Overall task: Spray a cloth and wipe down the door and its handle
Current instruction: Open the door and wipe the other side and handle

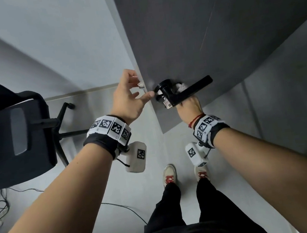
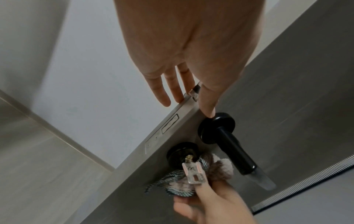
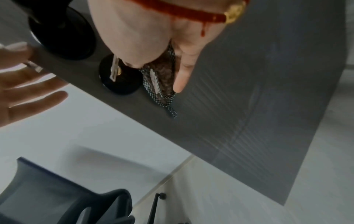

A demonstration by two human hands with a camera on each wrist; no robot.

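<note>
Fluffy cloth bunched in my right fingers wipes under the handle; left fingers relaxed on the door edge. Next, I think, the lever itself.

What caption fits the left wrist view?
Left hand steadies the door edge while the right hand wipes below the handle with a cloth.

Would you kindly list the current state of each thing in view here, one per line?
door: ajar, edge exposed
door handle: about level, not held
key: inserted in the lock below the handle
cloth: bunched, pressed against the door
left hand: fingers straight, steadying the door's edge
right hand: gripping the cloth
</note>
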